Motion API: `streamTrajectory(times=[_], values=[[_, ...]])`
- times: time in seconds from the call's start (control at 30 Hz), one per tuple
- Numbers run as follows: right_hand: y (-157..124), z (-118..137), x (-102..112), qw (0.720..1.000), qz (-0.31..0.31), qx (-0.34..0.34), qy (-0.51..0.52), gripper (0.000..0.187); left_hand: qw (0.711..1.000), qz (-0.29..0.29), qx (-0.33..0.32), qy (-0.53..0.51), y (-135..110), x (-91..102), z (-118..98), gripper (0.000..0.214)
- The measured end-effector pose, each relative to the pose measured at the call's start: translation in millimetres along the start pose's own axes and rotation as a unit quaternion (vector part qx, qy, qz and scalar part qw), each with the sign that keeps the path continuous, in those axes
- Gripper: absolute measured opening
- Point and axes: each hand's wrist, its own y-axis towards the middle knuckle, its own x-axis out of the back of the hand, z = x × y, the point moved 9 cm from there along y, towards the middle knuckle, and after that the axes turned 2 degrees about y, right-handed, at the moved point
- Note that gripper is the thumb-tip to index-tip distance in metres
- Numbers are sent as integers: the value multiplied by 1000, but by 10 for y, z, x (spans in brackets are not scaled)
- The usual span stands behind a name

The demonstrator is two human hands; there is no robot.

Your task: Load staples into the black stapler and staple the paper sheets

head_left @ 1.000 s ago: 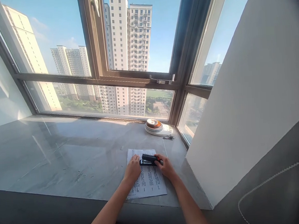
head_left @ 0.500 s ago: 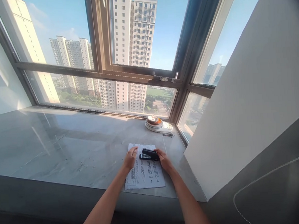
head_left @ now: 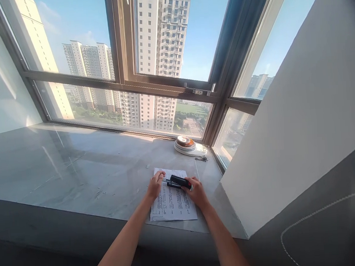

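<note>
An opened black stapler [head_left: 180, 181] is in my right hand [head_left: 197, 192], whose fingers are closed around its rear end on the right. Its top arm is lifted apart from its base, and it is held over printed paper sheets [head_left: 176, 207] on the stone sill. At the stapler's left end, my left hand [head_left: 155, 185] has its fingertips pinched together. Something thin and shiny shows between these fingertips and the stapler, too small to name. The left hand's wrist side overlaps the left edge of the paper.
A stack of tape rolls [head_left: 184, 141] rests on a white oval object [head_left: 199, 151] by the window corner. Small dark keys or a cable-like item [head_left: 202, 159] lie before it. A white wall [head_left: 274, 143] slants along the right. Small scraps [head_left: 101, 192] dot the sill [head_left: 62, 168].
The stapler has turned and moved slightly, and my right hand has shifted its hold on the rear end. My left fingertips have come closer to the stapler's left end.
</note>
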Motion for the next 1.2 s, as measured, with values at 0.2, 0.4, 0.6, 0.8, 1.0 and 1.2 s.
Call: streamTrajectory(times=[0.2,0.4,0.6,0.8,1.0,1.2], values=[[-102,401,119,978,-84,177,-67,37,996,-5,14,-89,16,-18,82,47],[-226,705,-36,936,-74,284,-195,44,990,17,49,-129,50,-103,153,61],[-299,790,-206,908,-34,347,-231,34,998,9,6,-66,86,-51,128,54],[-321,838,-188,902,-36,358,-240,31,998,-13,4,-65,94,6,179,51],[-289,830,-94,917,-58,327,-220,36,996,-18,5,-86,73,14,186,47],[-101,529,164,977,-136,139,-85,22,993,-89,-19,-72,-55,204,-72,38]])
